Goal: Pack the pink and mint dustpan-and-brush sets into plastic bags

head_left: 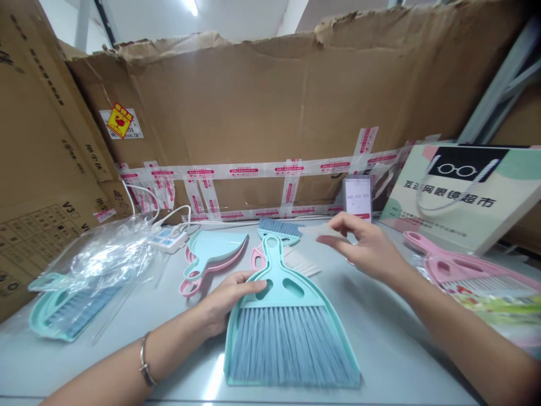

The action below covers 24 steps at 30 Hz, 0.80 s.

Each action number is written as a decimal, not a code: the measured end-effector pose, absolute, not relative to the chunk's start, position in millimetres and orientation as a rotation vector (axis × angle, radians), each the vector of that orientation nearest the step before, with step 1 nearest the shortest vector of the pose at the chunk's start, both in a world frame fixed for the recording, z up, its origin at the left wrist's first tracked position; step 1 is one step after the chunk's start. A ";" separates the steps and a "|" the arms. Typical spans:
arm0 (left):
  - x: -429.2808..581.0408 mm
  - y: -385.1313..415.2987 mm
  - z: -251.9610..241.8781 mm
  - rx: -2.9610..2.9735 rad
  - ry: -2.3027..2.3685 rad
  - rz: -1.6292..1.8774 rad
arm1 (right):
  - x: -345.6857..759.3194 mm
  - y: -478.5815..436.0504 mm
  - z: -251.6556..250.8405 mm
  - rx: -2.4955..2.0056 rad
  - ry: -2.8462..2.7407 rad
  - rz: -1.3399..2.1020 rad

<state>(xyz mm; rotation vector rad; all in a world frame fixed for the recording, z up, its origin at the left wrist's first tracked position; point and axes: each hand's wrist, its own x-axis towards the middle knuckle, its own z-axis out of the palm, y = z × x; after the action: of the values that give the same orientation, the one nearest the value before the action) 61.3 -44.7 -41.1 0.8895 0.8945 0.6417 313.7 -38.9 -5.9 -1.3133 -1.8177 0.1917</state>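
My left hand (226,299) grips a teal hand brush (291,344) with blue bristles, nested in a matching dustpan (356,372). Its thumb lies over an oval hole in the brush, and the other fingers are hidden behind the set. The bristles point toward me. Beyond the brush handle, my right hand (367,248) pinches a thin whitish strip (316,230) between thumb and fingers; its material is unclear. Behind the held set lie another blue-bristled brush (279,226) and a pink brush with white bristles (302,261), partly covered.
Teal (222,245) and pink (196,288) dustpans lie stacked at left, near a plastic-wrapped teal set (76,304) and a power strip (169,239). A pink brush set (469,265) lies right, before a paper bag (448,220). A phone (358,197) leans against a large cardboard box (236,113).
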 end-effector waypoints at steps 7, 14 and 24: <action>67.7 -43.5 -41.3 0.655 0.807 0.862 | 263.7 -72.1 -31.8 -0.502 -2.131 -0.424; 68.2 -42.3 -38.4 0.592 0.734 1.023 | 253.0 -68.9 -54.9 -0.584 -2.386 -0.423; 68.2 -39.9 -40.0 0.499 0.720 0.936 | 248.5 -64.3 -58.2 -0.574 -2.359 -0.448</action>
<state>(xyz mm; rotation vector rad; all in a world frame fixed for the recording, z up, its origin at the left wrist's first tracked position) 68.2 -39.9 -40.0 0.4989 0.7204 0.9355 248.5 -64.3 -58.2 -0.5736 -2.3588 -0.4479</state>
